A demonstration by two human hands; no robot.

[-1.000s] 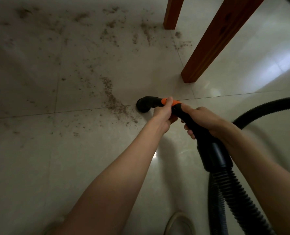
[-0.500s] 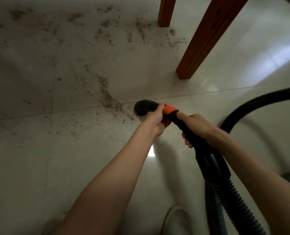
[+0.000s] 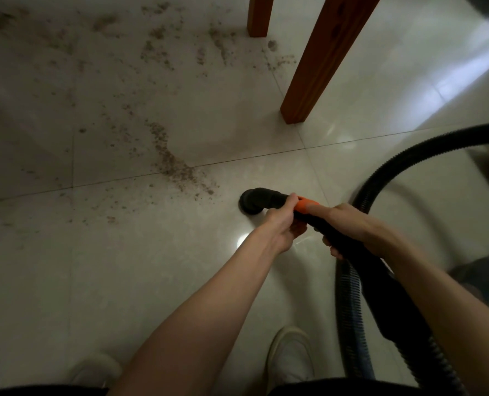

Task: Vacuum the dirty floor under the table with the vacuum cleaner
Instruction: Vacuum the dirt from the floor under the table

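Nozzle [image 3: 251, 200] retreated from dirt [image 3: 177, 167], pointing left; both hands [image 3: 283, 224] [image 3: 352, 227] apparently grip it.

Head camera, looking forward and steeply down over the person's own arms.

There is only this one wide-angle view, so no second view shares any of the scene. It looks from above at the tiled floor [image 3: 123, 281], with both forearms reaching away from the lower edge to the left hand [image 3: 283, 224] and right hand [image 3: 352, 224] near the middle. The shoes [image 3: 290, 355] lie close at the bottom edge, and the wooden table legs [image 3: 323, 61] stand farther off at the top. Straight lines bow toward the frame's edges.
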